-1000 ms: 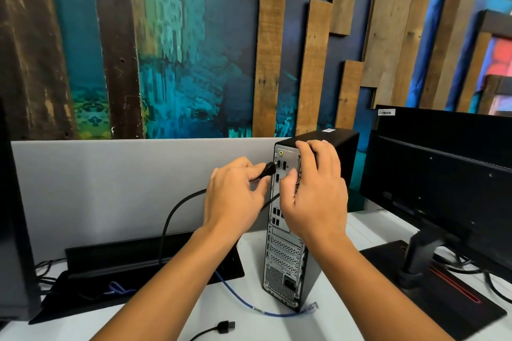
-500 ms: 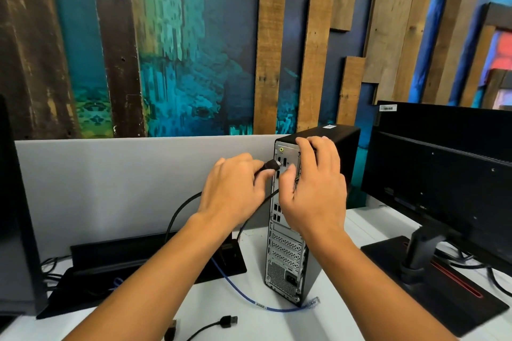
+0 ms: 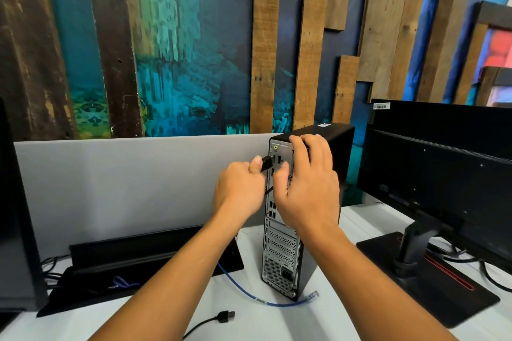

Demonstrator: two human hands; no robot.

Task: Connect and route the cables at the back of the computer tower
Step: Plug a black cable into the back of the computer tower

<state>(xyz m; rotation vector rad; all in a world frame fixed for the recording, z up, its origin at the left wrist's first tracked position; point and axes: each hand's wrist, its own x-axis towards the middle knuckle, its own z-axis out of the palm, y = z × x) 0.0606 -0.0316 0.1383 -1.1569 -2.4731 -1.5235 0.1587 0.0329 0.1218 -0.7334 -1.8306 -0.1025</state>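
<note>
A slim black computer tower [image 3: 279, 255] stands upright on the white desk with its rear port panel facing me. My left hand [image 3: 239, 188] pinches a black cable plug [image 3: 267, 162], whose tip sits against a port near the top of the panel. My right hand [image 3: 307, 183] grips the tower's top rear edge, fingers over the top and thumb on the panel. A blue network cable [image 3: 243, 289] lies on the desk and ends loose at the tower's foot. A black USB plug [image 3: 226, 315] lies loose near the front edge.
A black monitor [image 3: 443, 174] on a flat stand [image 3: 432, 285] is close on the right. An open black cable box [image 3: 133, 260] sits at the left against the grey divider [image 3: 124, 180]. Another dark screen edge [image 3: 11, 202] fills the far left.
My left hand has carried the black plug up and right until it meets the upper ports. My right hand stays on the tower's top.
</note>
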